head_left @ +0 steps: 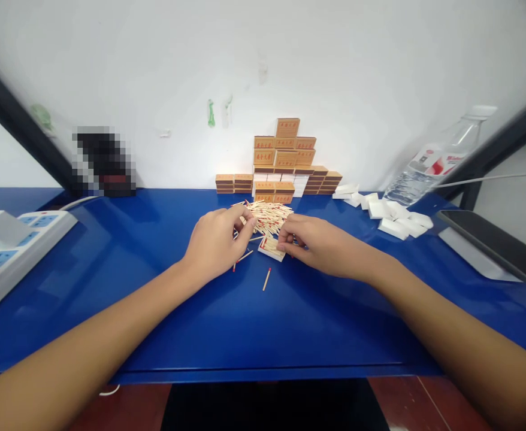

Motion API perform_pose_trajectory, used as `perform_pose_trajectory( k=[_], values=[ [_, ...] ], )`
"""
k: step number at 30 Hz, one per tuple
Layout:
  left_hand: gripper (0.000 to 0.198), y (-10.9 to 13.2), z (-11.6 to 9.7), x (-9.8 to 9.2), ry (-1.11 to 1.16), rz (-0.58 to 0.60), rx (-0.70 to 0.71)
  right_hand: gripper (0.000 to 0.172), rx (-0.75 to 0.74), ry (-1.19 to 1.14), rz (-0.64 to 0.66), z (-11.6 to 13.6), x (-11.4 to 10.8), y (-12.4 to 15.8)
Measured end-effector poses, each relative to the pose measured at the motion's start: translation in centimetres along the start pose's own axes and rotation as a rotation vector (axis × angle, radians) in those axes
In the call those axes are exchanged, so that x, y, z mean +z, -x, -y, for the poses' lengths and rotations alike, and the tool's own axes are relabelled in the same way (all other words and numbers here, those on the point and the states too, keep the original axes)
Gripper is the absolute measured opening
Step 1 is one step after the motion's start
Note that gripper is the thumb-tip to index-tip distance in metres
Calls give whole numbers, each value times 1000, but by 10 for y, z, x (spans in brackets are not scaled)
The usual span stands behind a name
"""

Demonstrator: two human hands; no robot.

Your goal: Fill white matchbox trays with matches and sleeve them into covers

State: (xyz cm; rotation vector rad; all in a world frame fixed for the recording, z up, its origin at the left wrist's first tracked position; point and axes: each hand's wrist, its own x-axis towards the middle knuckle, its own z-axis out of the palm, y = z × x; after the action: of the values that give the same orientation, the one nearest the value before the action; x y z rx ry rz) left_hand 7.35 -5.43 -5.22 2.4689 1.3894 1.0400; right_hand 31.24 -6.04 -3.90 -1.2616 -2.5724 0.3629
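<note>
With the left hand (pixel 213 240) half curled at the near left edge of the match pile (pixel 269 214) in the head view, thumb close to forefinger, any match between them impossible to make out; with the right hand (pixel 323 244) pinched at the right end of the white matchbox tray (pixel 271 254), hold on wall or contents unclear. Between both hands, matches (pixel 271 244) inside. Apparently packing; likely calls next for laying matches parallel, steadying the tray.

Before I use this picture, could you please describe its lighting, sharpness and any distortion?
Head view: the blue table shows faint reflections; the match pile looks slightly soft; the bottle leans, likely from lens distortion; a pixelated patch hides something at left.
</note>
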Motion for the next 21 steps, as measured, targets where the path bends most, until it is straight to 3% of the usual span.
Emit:
perform_pose_trajectory(
  k=[5,10,21],
  values=[
    [18,0,0,1,13,24,-5,18,23,60,12,0,1,0],
    [19,1,-2,1,8,37,0,13,31,208,-62,-2,-5,4],
    [17,0,-1,0,10,27,-8,14,-15,274,-85,-1,-2,2]
  ],
)
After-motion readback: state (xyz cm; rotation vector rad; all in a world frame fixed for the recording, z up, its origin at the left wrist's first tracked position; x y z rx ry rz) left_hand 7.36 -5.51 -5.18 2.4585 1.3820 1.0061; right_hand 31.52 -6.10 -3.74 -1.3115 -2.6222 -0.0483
